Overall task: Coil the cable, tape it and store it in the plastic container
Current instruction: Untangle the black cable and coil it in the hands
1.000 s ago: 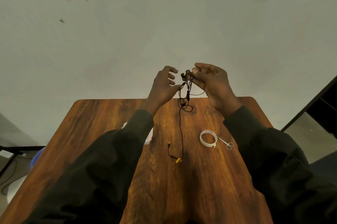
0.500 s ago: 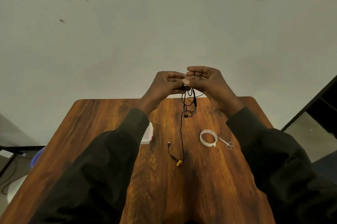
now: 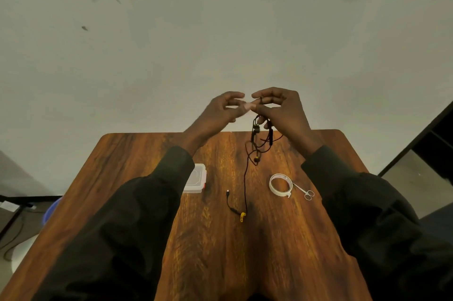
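Coiling: underway, judged from the loose loops gathered at the raised hands; taping and storing not yet done.
Right hand (image 3: 282, 109): fingers curled, pinching the upper part of the cable (image 3: 245, 178) between thumb and fingertips; held high, probably so the slack hangs free and does not snag.
Left hand (image 3: 221, 111): fingers loosely bent, tips meeting the right hand's; a grip on the cable cannot be made out.
Cable: thin, dark; a small tangle of loops hangs just under the right hand, one strand drops to the surface (image 3: 282, 239), and the tail bends back past a yellow piece (image 3: 242, 217) to a small plug.
Tape roll (image 3: 280, 185): white, flat on the surface to the right of the strand, near for the next step.
Scissors (image 3: 305, 193): small, touching or just beside the roll.
Plastic container (image 3: 197, 182): clear, lid on, left of the strand, partly hidden by the left sleeve.
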